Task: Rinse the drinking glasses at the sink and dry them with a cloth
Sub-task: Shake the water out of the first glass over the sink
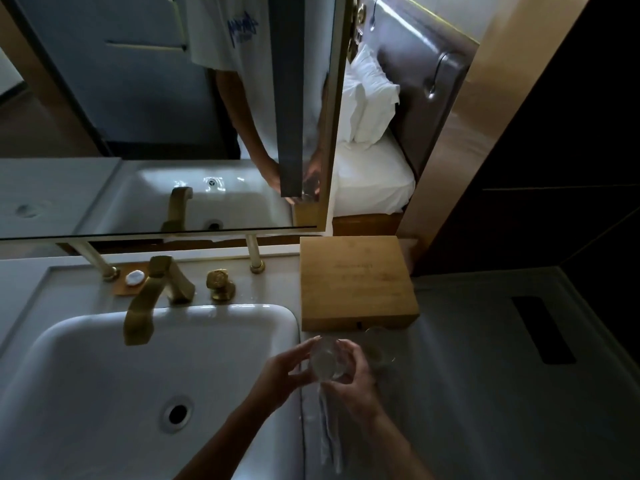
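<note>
The person is standing at the vanity, holding a clear drinking glass (325,358) just over the right rim of the white sink (104,375), with the left hand (280,372) curling its fingers round the glass's left side and the right hand (353,379) gripping it from the right. A pale cloth (329,434) is hanging down from under the right hand along the counter's edge. A second glass (379,348) is sitting on the grey counter (467,393) just behind, near the front edge of a wooden box (353,285), while the brass faucet (152,299) is reaching over the sink's back rim.
</note>
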Action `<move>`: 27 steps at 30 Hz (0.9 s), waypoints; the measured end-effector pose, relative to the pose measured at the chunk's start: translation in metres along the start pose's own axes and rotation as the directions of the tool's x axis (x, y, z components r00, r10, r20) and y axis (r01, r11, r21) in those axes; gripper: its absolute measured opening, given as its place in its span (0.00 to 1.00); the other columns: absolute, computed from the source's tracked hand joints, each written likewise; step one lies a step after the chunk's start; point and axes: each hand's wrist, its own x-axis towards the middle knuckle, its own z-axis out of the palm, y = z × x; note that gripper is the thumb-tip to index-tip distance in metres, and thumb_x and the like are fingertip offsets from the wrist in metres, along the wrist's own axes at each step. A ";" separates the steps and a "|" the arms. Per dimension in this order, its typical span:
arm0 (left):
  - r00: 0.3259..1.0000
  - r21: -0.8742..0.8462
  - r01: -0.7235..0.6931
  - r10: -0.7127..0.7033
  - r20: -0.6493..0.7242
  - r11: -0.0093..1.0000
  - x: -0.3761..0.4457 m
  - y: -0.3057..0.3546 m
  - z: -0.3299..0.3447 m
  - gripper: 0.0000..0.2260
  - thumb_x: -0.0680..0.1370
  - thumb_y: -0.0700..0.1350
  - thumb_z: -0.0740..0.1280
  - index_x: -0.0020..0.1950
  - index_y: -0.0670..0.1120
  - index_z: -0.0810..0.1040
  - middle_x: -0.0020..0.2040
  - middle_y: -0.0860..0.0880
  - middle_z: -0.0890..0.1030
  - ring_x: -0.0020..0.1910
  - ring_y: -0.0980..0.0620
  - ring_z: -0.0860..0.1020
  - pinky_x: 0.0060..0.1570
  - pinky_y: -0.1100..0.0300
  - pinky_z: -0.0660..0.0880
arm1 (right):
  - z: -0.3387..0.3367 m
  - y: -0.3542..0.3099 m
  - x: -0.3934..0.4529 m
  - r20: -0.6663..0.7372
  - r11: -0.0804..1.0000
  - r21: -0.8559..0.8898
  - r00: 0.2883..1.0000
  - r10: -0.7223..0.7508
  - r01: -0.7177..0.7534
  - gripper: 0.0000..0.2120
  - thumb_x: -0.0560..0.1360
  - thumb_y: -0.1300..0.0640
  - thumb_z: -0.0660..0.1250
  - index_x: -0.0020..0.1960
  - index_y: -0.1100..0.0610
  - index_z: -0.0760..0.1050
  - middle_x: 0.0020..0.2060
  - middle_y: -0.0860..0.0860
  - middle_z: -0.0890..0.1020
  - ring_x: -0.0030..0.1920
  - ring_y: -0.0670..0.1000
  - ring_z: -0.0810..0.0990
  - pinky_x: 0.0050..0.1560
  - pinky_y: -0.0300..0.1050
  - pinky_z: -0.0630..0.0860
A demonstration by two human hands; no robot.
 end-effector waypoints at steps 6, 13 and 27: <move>0.999 -0.085 0.049 -0.047 0.022 0.995 0.012 -0.007 -0.001 0.31 0.72 0.35 0.74 0.68 0.61 0.73 0.62 0.67 0.80 0.67 0.63 0.75 0.71 0.52 0.71 | 0.003 0.002 0.017 -0.003 0.999 -0.050 1.000 0.004 -0.004 0.39 0.64 0.61 0.81 0.70 0.55 0.67 0.61 0.51 0.78 0.62 0.48 0.77 0.60 0.45 0.80; 0.997 -0.150 0.067 -0.060 0.051 0.986 0.020 -0.013 -0.004 0.29 0.72 0.37 0.74 0.68 0.59 0.72 0.61 0.69 0.80 0.67 0.65 0.75 0.67 0.61 0.72 | 0.007 0.004 0.027 0.009 0.998 -0.052 1.000 0.025 -0.025 0.39 0.64 0.59 0.81 0.70 0.55 0.66 0.61 0.50 0.78 0.63 0.47 0.77 0.56 0.37 0.79; 0.969 -0.117 0.164 -0.182 -0.166 0.980 0.007 -0.015 0.002 0.18 0.74 0.35 0.75 0.63 0.39 0.79 0.55 0.40 0.84 0.57 0.43 0.83 0.60 0.50 0.80 | 0.002 0.016 0.015 -0.032 0.970 -0.170 0.985 0.171 -0.174 0.35 0.71 0.61 0.75 0.74 0.61 0.64 0.67 0.56 0.75 0.67 0.51 0.73 0.69 0.45 0.71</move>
